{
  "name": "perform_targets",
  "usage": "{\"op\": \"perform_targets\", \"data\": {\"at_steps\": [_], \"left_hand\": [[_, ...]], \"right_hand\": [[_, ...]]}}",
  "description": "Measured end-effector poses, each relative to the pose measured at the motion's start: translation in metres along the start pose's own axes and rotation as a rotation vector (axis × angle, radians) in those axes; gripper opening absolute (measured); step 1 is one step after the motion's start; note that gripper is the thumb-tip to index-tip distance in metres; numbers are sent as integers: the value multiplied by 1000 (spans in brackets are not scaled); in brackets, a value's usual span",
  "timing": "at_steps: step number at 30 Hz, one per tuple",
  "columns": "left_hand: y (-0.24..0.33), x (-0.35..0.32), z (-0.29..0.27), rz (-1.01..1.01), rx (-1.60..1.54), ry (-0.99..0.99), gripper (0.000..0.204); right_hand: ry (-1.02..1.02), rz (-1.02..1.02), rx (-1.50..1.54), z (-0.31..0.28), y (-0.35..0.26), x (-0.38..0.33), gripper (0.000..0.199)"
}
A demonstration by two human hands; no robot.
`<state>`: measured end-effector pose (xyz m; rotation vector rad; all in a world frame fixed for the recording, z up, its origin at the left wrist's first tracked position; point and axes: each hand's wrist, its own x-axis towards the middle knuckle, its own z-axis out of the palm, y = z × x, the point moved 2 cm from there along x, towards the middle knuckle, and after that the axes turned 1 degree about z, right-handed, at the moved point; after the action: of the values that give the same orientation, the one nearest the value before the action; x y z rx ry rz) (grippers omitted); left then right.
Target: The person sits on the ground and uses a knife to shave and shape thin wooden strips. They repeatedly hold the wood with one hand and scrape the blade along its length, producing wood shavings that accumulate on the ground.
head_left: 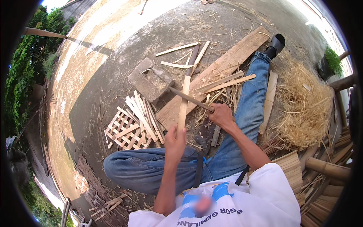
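While the left hand (176,139) has its fingers closed on the near end of the pale strip (183,112), the right hand (222,116) has its fingers wrapped round the handle of the long blade (193,99); strip points away from the person, above the folded left leg (143,170), with the blade crossing it at a slant about midway; full contact or slight gap, cannot tell; edge direction, cannot tell either.

Step looks like paring or thinning the strip; judgement only. Good practice: hold the blade at a low, constant angle, so it skims rather than digs; take light, even strokes along the grain; direct them away from the left fingers and the left leg; ease off if the edge starts following a split, then turn the strip and work from the other end.

Far end of the strip meets the dark stick (193,59), beside the wooden plank (228,58); whether they are one piece, cannot tell; a firm rest under the far half would probably cut flex; the concrete block (145,77) sits near on the left, so the blade tip should stay clear of it.
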<state>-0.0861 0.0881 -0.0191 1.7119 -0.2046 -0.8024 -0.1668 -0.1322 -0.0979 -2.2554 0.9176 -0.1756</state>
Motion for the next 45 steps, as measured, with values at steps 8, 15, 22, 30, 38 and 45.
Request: {"op": "perform_targets", "data": {"at_steps": [8, 15, 22, 30, 38, 45], "left_hand": [[0, -9, -8, 115, 489, 145, 19], [1, -14, -3, 265, 726, 152, 16], [-3, -19, -11, 162, 599, 146, 19], [21, -21, 4, 159, 594, 18, 19], [17, -17, -4, 175, 512, 7, 18], [1, 2, -9, 22, 238, -10, 19]], "right_hand": [[-52, -91, -179, -32, 6, 7, 21], [-49, -34, -127, 3, 2, -2, 26], [27, 42, -96, -37, 34, 36, 32], [-49, 200, 73, 1, 49, 35, 35], [-23, -9, -52, -24, 5, 29, 37], [-183, 384, 454, 15, 44, 27, 42]]}}
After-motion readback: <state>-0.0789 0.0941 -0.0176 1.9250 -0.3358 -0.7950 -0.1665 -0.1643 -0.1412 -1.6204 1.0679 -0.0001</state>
